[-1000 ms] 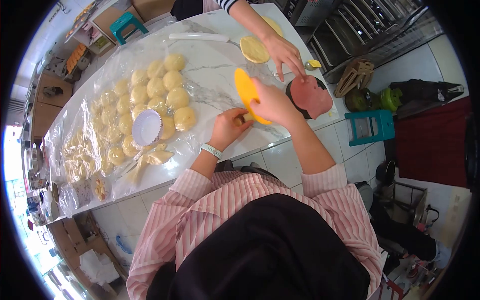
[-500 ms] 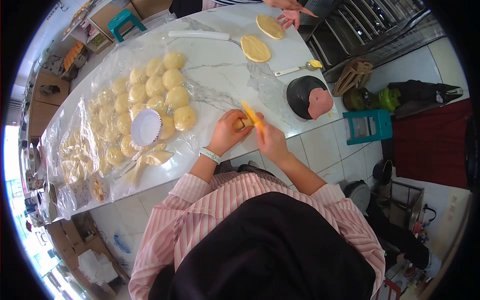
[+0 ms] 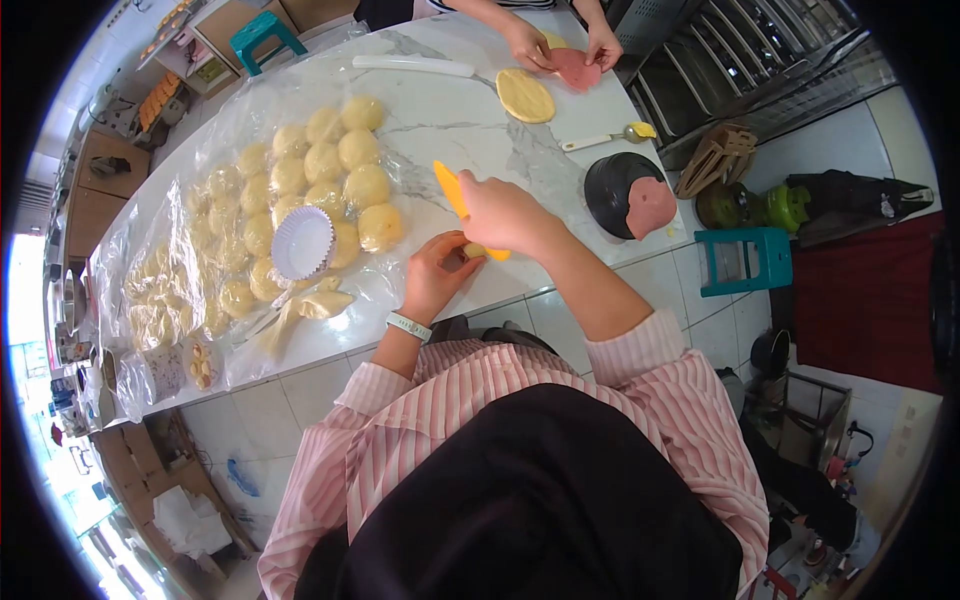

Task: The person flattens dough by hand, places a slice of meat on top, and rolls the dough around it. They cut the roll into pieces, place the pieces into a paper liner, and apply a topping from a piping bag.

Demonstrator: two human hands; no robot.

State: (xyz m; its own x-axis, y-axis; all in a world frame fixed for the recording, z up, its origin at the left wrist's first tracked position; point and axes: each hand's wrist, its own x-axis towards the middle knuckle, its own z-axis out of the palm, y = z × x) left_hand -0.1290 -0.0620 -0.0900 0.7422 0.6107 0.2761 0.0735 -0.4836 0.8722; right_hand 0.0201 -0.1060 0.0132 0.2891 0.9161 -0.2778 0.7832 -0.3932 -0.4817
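My right hand (image 3: 505,213) is wrapped round a yellow knife (image 3: 448,185), its pointed blade angled up and left over the table. The knife's other end shows below the palm. Close beside it, my left hand (image 3: 436,272) pinches a small pale roll of dough (image 3: 474,250) between thumb and fingers, near the table's front edge. Part of the roll is hidden by the fingers. Left of my hands, round dough balls (image 3: 380,228) lie in rows under clear plastic film. A white fluted paper cup (image 3: 303,243) rests on top of the film.
Across the table a co-worker's hands (image 3: 530,48) hold a pink slice (image 3: 577,70) over dough. Nearby are a flat dough oval (image 3: 525,96), a white rolling pin (image 3: 413,65), a spoon (image 3: 600,140) with yellow filling, and a black bowl (image 3: 608,190) with a pink slice (image 3: 651,207).
My right hand has moved up and left with the knife and turned over the dough roll. The co-worker's hands have brought a pink slice over the far dough oval.
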